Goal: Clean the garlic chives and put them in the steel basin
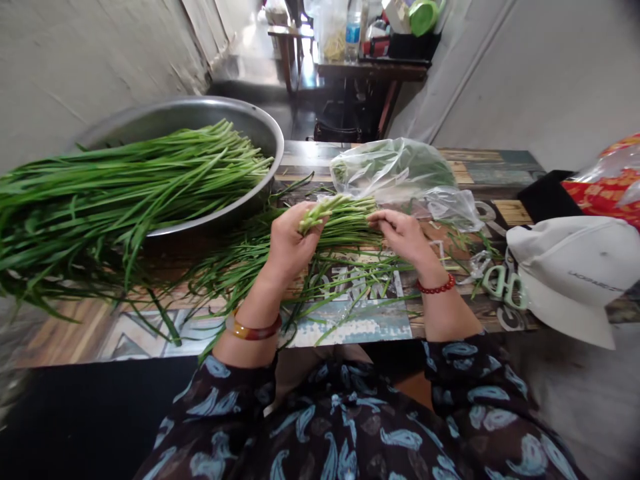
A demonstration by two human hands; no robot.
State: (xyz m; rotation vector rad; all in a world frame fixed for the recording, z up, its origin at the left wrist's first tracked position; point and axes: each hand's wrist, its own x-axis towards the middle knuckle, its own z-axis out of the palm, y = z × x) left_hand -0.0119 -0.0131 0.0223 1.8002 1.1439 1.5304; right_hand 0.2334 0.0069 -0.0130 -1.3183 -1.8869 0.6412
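Note:
My left hand (295,240) is closed around a small bunch of garlic chives (316,213), pale cut ends pointing up and right. Fingertips of my right hand (404,235) are pinched together at the stem ends of the loose chive pile (347,223) on the table; whether a stem is between them is too small to make out. This pile spreads leftward, its leaves partly behind my left forearm. At the left, a large metal basin (277,143) holds a thick heap of chives (165,177), leaves hanging over its rim.
Behind my hands lies a clear plastic bag (400,167) with greens inside. Scissors (505,287) and a white cap (575,267) lie at the right, near a red package (613,183). Stray leaves litter the patterned table (360,327). Another table (370,70) stands beyond.

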